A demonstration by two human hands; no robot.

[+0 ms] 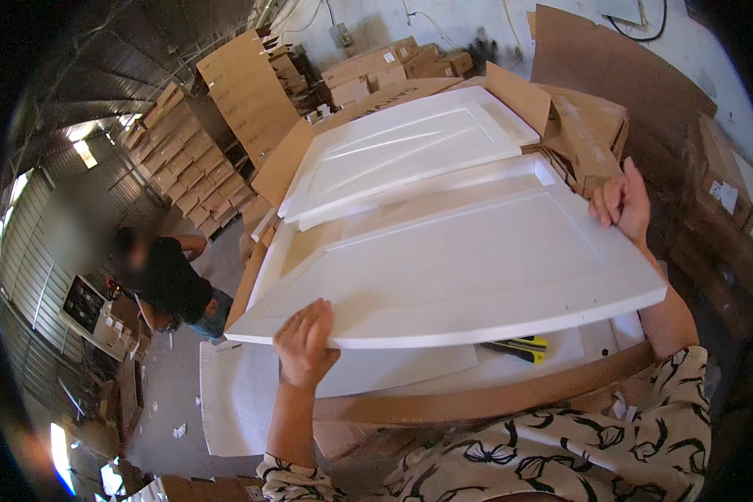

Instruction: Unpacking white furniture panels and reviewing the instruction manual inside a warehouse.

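Panel [468, 259] hangs over the open box [477, 407], near edge raised. The left hand's [304, 341] grip is closed on that edge at seven o'clock, the right hand's [623, 201] at two, spread so, I'd say, to balance its breadth. A knife [519, 348] shows below at five.

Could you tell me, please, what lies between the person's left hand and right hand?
The nearer white panel spans from the left hand to the right hand; the head view shows this.
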